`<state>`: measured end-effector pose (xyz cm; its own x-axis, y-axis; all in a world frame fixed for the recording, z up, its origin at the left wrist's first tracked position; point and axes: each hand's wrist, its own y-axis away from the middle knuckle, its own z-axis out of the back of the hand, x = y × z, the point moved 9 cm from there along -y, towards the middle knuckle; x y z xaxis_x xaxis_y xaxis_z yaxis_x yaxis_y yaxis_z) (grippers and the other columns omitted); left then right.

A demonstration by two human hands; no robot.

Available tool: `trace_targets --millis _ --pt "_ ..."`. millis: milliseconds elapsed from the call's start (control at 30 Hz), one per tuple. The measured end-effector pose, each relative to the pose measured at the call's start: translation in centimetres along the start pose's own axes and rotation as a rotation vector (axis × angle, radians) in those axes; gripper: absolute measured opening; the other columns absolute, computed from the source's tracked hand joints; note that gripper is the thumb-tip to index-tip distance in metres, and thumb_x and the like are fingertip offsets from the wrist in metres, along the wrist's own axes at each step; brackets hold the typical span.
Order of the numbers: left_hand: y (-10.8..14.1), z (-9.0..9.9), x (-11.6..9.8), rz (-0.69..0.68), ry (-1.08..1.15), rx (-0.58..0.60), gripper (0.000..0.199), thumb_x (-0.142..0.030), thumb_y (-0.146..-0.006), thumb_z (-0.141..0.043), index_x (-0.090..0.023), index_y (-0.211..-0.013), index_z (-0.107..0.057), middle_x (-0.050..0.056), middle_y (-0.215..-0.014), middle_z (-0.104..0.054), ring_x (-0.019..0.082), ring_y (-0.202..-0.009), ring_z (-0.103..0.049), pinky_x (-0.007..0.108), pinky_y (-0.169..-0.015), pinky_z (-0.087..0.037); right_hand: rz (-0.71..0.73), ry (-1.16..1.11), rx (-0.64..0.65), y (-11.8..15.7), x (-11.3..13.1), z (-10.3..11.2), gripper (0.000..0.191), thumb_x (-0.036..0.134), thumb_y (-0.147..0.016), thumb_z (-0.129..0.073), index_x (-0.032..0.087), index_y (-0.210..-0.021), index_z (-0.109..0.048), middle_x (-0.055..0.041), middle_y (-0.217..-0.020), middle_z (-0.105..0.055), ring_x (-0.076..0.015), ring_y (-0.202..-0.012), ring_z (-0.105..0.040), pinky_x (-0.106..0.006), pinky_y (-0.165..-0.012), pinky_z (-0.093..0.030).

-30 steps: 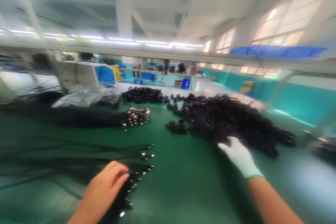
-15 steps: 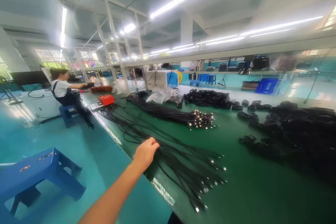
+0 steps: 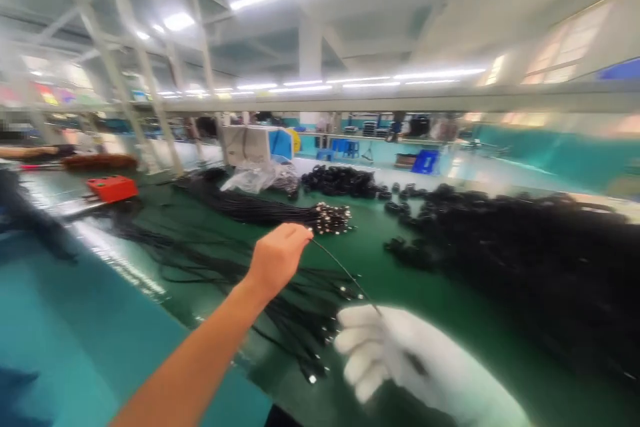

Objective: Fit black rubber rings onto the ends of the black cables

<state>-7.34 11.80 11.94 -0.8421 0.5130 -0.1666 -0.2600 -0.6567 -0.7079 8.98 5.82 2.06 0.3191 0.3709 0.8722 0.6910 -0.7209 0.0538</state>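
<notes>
My bare left hand (image 3: pixel 280 257) is closed on a thin black cable (image 3: pixel 336 261), lifted above the bench. From its fingertips the cable runs down to my right hand (image 3: pixel 385 347), which wears a white glove. The gloved fingers are curled, and the cable passes in at the thumb side; its end is hidden there. Under my left arm lies a loose spread of black cables (image 3: pixel 295 320) with small shiny connectors at their near ends. Behind my left hand sits a thicker bundle of black cables (image 3: pixel 260 208), its bright tips pointing right.
Coiled black cables (image 3: pixel 530 247) are heaped along the right of the green bench (image 3: pixel 367 247). Clear plastic bags (image 3: pixel 255 177) lie before a white and blue machine (image 3: pixel 255 143). A red box (image 3: pixel 113 188) stands at left, near a co-worker's arm (image 3: pixel 30 152).
My left hand has risen off the loose cables and now holds one up. My gloved right hand has come into view at the cable. The view has turned right.
</notes>
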Motion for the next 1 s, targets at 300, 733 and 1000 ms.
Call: trace_targets --millis 300,733,1000 --pt "1.7 -6.9 -10.5 -0.207 0.522 0.678 0.014 -0.020 -0.086 -0.054 -0.021 -0.080 -0.066 -0.003 -0.080 -0.065 0.012 -0.082 -0.056 0.028 -0.091 -0.037 -0.226 -0.447 0.311 -0.6 -4.3 -0.8 0.040 0.037 -0.080 -0.052 0.001 -0.098 -0.058 -0.0193 -0.082 -0.069 -0.0278 -0.067 -0.069 -0.033 -0.045 -0.055" --pt "1.2 -11.1 -9.2 -0.173 0.352 0.540 0.023 -0.025 -0.091 -0.043 -0.024 -0.095 -0.065 0.000 -0.088 -0.065 0.015 -0.089 -0.057 0.031 -0.089 -0.039 -0.020 -0.384 0.305 0.9 -2.0 1.8 0.048 0.050 -0.073 -0.061 0.007 -0.092 -0.056 -0.0144 -0.075 -0.068 -0.0225 -0.054 -0.065 -0.030 -0.044 -0.050" --pt "8.8 -10.3 -11.1 -0.350 -0.022 0.423 0.022 -0.019 -0.087 -0.040 -0.022 -0.074 -0.058 -0.001 -0.066 -0.060 0.014 -0.057 -0.056 0.023 -0.052 -0.039 0.489 -0.440 -0.204 3.6 7.4 10.0 0.015 0.033 -0.085 -0.056 0.019 -0.089 -0.055 0.0024 -0.070 -0.054 -0.0104 -0.061 -0.053 -0.031 -0.069 -0.049"
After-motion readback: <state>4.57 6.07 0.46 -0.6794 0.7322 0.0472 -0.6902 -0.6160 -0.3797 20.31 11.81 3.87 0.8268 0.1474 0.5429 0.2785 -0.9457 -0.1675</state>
